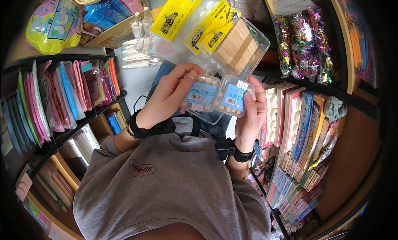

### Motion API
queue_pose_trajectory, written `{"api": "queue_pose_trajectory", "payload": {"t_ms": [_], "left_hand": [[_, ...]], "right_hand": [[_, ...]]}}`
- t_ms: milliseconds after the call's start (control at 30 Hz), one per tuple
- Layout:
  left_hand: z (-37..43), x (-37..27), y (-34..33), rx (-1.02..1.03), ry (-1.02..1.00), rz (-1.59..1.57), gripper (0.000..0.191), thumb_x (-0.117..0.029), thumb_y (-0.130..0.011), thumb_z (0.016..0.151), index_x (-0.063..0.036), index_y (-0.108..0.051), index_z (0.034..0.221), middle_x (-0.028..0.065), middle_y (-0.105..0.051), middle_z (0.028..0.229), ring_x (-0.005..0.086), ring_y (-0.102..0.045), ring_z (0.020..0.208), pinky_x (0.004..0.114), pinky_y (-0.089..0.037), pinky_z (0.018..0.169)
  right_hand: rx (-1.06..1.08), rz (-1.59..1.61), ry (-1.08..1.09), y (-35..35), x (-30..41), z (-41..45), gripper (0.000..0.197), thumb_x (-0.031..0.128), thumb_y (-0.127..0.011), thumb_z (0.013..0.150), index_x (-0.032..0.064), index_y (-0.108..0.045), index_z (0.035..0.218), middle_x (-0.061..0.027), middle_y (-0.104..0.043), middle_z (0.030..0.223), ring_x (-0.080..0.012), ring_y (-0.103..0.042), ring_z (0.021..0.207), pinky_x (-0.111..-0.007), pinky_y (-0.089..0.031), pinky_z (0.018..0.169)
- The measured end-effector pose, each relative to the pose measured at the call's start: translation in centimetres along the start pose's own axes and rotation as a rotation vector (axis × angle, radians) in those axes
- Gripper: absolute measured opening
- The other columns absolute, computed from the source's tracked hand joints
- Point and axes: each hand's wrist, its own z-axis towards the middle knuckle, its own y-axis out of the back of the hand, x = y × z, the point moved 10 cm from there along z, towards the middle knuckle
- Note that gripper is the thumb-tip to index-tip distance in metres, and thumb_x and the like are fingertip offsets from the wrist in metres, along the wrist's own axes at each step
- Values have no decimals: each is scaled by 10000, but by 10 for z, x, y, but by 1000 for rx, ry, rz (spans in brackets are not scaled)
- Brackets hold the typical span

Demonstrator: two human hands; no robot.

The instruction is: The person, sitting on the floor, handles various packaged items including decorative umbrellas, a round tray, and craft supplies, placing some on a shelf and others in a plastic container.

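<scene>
Two small clear plastic boxes of wooden push pins, each with a blue label, sit side by side in front of me. My left hand (178,89) grips the left box (199,93), thumb across its top corner. Around the right box (230,95) my right hand (255,107) is closed, with the thumb on its face. Just beyond them lies a clear plastic bin (265,50) holding a bundle of flat wooden craft sticks (238,48) and bags with yellow header cards (219,37).
Shelves flank me on both sides. Packets in coloured film (73,90) stand at left, boxed goods (298,131) at right. Tinsel garlands (301,47) hang over the upper right shelf. A yellow foil balloon (54,27) and a cardboard box (113,34) are at upper left.
</scene>
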Motion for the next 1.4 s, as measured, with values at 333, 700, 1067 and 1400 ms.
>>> {"api": "queue_pose_trajectory", "payload": {"t_ms": [333, 700, 1067, 1400], "left_hand": [[-1, -1, -6, 4, -42, -20, 246, -201, -378, 926, -47, -450, 1104, 42, -513, 879, 37, -482, 621, 171, -399, 478], [-11, -24, 20, -133, -305, 104, 427, -236, -523, 790, -33, -418, 1150, 84, -478, 1056, 143, -477, 937, 255, -405, 785], [-43, -7, 111, -540, -473, -462, 553, -375, -543, 696, 0, -402, 1077, 130, -504, 986, 200, -513, 885, 306, -420, 778], [-37, 45, 64, -233, -208, -310, 451, -281, -541, 729, 16, -415, 1045, 107, -518, 977, 149, -513, 889, 247, -405, 774]], "right_hand": [[148, -264, -33, -38, -14, -3, 355, 64, -497, 865, 8, -436, 1209, -78, -539, 1107, -80, -521, 891, -201, -401, 788], [233, -563, 117, -52, -10, -2, 335, 81, -451, 867, 9, -436, 1194, -91, -575, 963, -104, -494, 711, -234, -419, 660], [432, -880, 1, -68, -59, -9, 436, 98, -517, 819, -42, -322, 1182, -290, -483, 1074, -405, -490, 1012, -391, -398, 823], [378, -693, 14, -61, -80, -12, 592, -1, -606, 720, -11, -254, 1196, -202, -423, 1144, -251, -492, 996, -290, -395, 853]]}}
